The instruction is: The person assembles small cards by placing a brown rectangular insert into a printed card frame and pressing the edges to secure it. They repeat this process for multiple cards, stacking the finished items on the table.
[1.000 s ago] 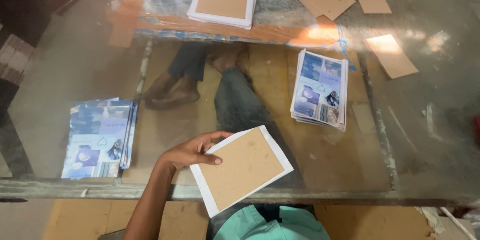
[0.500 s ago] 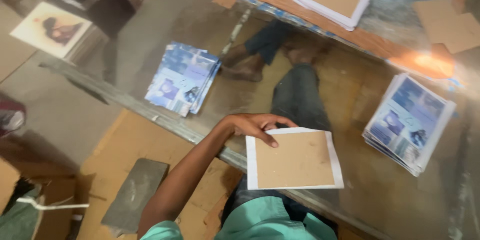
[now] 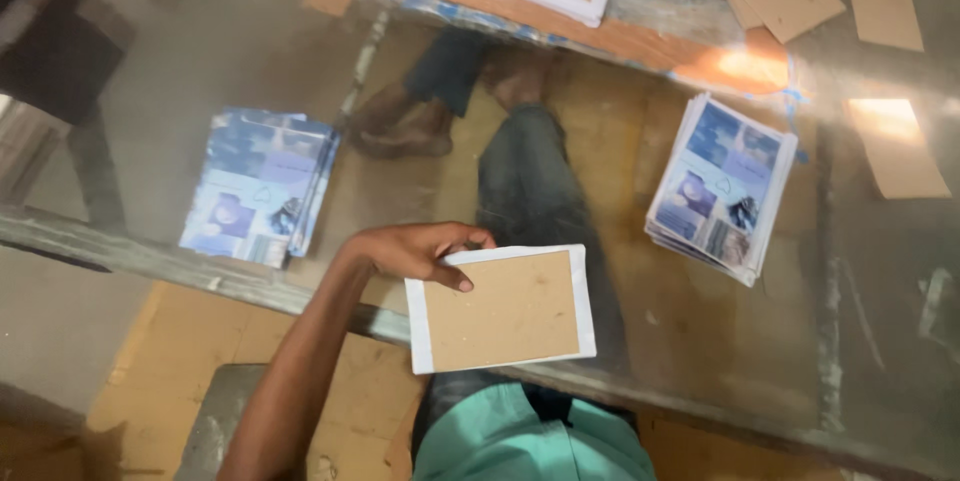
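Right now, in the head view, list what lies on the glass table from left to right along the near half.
Left stack of blue printed sheets → left hand → brown card with white border → right stack of blue printed sheets → loose brown card.

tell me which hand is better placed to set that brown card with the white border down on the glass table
Left, most likely. The left hand already grips the card at its top left corner, over the table edge. The right hand is out of view.

Glass-topped table [image 3: 250, 31] over a tan floor [image 3: 170, 371]
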